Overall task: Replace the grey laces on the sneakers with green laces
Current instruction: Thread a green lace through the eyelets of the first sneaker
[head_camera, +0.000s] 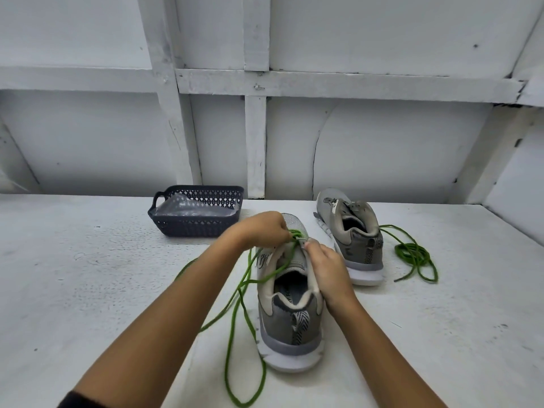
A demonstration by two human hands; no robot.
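The near sneaker [290, 304] shows no grey lace and lacing looks barely begun: left hand [262, 228] pinches the green lace [249, 262] at its front eyelets, right hand [326, 269] grips its upper's edge; beyond it, the far sneaker [350, 234] waits laceless beside a second green lace [409, 251]

two grey sneakers [282, 322] [353, 245], two green laces [226, 366] [412, 252], one dark basket [194, 225] — two bare hands [262, 228] [329, 269]

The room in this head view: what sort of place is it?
Likely a bare makeshift work booth: white-painted board wall with battens, a rough white table, and a basket, sneakers and green laces laid out.
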